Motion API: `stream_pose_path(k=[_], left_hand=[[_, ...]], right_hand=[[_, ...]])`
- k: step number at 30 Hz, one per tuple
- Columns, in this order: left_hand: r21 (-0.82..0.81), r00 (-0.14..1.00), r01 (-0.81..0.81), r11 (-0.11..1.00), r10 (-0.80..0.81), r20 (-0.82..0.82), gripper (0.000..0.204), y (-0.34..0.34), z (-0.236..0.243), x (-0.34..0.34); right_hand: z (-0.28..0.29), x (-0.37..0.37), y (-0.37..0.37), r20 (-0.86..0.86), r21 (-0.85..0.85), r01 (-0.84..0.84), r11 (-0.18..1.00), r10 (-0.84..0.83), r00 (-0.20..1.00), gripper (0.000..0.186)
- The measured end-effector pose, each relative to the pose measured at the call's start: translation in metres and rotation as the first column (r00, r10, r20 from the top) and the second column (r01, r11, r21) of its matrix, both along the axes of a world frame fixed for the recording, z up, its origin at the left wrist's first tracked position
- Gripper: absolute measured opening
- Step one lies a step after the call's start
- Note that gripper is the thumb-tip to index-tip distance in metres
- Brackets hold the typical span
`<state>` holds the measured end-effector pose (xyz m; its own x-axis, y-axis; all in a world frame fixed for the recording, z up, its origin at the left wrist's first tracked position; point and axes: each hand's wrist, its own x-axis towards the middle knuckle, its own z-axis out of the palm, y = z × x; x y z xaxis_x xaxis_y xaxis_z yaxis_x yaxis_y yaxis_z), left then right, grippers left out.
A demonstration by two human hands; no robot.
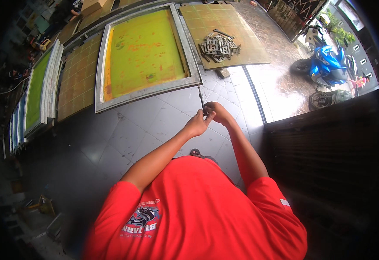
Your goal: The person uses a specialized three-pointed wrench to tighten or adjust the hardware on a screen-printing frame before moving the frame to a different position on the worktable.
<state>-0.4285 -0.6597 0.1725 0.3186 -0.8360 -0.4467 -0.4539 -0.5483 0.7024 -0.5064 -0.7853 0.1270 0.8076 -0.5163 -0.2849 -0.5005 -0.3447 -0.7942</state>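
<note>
My left hand and my right hand come together below the near right corner of a metal-framed screen with yellow-green mesh and orange stains. Both are closed around the lower end of a dark slender metal tool or rod, which rises upright in view toward that corner; whether its far end touches the frame I cannot make out. On the board to the right lies a pile of metal fittings with a wrench.
Brown gridded boards and stacked screens stand to the left. A small block sits under the right board. A blue motorbike is parked beyond the doorway, a dark panel is at right, and part of a person shows at top left.
</note>
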Motion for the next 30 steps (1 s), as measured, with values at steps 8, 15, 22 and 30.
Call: stream_pose_path(k=[8, 15, 22, 30], left_hand=[[-0.15, 0.823, -0.429, 0.891, 0.318, -0.471, 0.068, -0.016, -0.058, 0.003], [-0.054, 0.639, -0.454, 0.89, 0.282, -0.716, 0.064, -0.017, -0.06, 0.002], [0.098, 0.443, -0.333, 0.938, 0.247, -0.862, 0.06, -0.027, -0.06, 0.025], [-0.004, 0.309, -0.321, 0.947, 0.101, -0.946, 0.065, -0.029, -0.073, 0.021]], right_hand=[[0.045, -0.063, -0.024, 0.196, 0.343, 0.478, 0.809, -0.559, 0.806, 0.044], [0.028, -0.067, 0.068, 0.32, 0.727, 0.334, 0.6, -0.726, 0.609, 0.046], [0.04, -0.046, 0.101, 0.475, 0.489, 0.428, 0.76, -0.643, 0.6, 0.042], [0.051, -0.026, 0.134, 0.549, -0.073, 0.385, 0.92, -0.286, 0.786, 0.045]])
